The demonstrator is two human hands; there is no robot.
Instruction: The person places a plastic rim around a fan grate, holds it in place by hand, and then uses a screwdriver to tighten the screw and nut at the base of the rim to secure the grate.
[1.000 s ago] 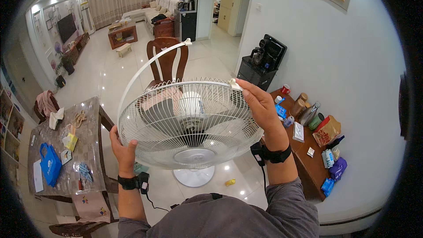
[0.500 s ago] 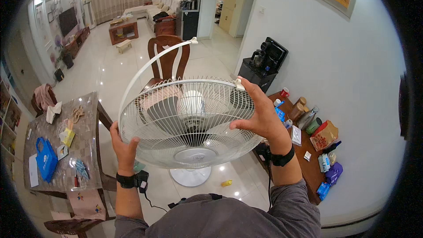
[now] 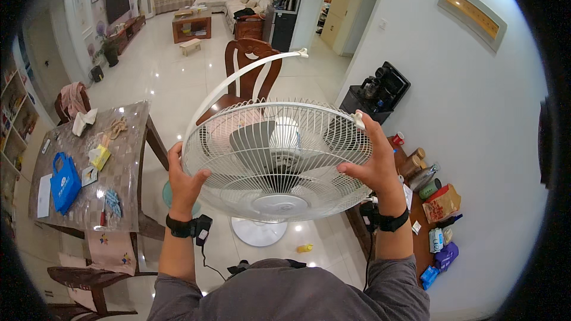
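Both grips closed on 1 white fan grille (image 3: 279, 160): left hand (image 3: 183, 181), right hand (image 3: 375, 163), 1 each side.

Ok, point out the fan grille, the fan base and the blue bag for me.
fan grille (image 3: 262, 169): head view, on the front wire mesh.
fan base (image 3: 257, 233): head view, on the round white foot on the floor.
blue bag (image 3: 64, 182): head view, on its flat side, lying on the table.

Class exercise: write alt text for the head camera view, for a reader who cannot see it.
Seen from above, a person's left hand and right hand grip opposite sides of a white wire fan guard over the fan's grey blades. Below are a round fan base on a glossy floor, and a cluttered table on the left.
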